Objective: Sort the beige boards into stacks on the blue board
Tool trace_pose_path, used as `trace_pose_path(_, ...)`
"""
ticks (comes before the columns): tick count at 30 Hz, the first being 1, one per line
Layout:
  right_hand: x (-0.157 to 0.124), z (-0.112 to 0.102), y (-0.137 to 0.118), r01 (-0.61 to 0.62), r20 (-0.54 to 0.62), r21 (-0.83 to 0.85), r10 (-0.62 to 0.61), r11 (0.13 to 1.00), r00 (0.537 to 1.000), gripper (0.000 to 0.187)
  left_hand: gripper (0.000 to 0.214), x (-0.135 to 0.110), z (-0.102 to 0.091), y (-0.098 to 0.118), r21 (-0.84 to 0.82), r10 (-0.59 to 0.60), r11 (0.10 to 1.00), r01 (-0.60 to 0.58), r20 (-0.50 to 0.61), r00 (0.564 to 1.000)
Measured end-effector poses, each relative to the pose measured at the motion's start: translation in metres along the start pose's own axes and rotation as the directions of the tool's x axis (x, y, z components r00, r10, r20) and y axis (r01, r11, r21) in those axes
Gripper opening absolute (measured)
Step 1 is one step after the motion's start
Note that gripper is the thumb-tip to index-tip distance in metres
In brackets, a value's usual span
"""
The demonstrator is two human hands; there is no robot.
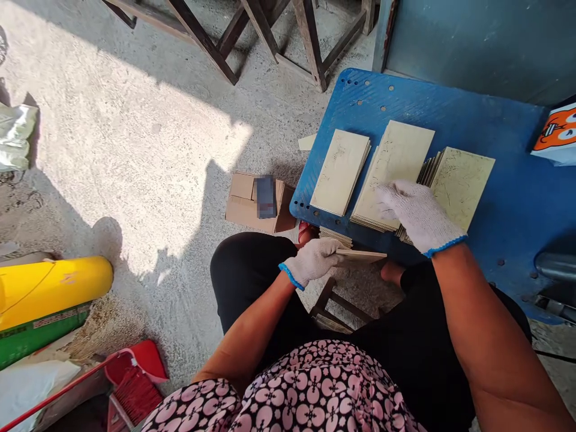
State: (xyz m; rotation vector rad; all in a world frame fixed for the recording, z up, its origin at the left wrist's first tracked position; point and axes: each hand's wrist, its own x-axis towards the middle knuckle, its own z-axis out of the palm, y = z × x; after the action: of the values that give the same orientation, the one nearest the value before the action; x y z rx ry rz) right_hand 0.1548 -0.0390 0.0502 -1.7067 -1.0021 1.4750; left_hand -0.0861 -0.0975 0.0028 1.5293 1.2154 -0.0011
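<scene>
My left hand (pixel 315 261), in a white knit glove with a blue cuff, grips a thin cream-coloured board (pixel 362 257) by its left end. The board is seen nearly edge-on, above my lap. My right hand (pixel 420 215), gloved the same way, is over the lower part of the middle stack of boards (pixel 402 153). Its fingers are curled together; whatever they may hold is too small to make out. To the left on the blue table (pixel 373 90) lies another stack (pixel 339 171), and a third stack (pixel 468 180) is to the right, partly behind my right hand.
More boards (pixel 335 236) are stacked below the table's near edge. A cardboard box (pixel 243 201) with a phone (pixel 266 197) on it stands on the floor to the left. Wooden trestles (pixel 310 42) are at the back. A red dustpan (pixel 146 360) and yellow sack (pixel 58 287) lie lower left.
</scene>
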Motion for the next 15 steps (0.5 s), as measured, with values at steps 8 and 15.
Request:
trace_pose_path(8, 0.004, 0.007, -0.003, -0.186, 0.194, 0.314, 0.129, 0.931, 0.972, 0.032, 0.036, -0.005, -0.075, 0.022, -0.619, -0.052, 0.776, -0.12, -0.251, 0.967)
trace_pose_path(15, 0.013, 0.032, -0.005, -0.139, 0.248, 0.389, 0.042, 0.911, 0.968, 0.036, 0.044, 0.043, -0.12, 0.043, -0.778, -0.112, 0.601, -0.182, -0.308, 0.945)
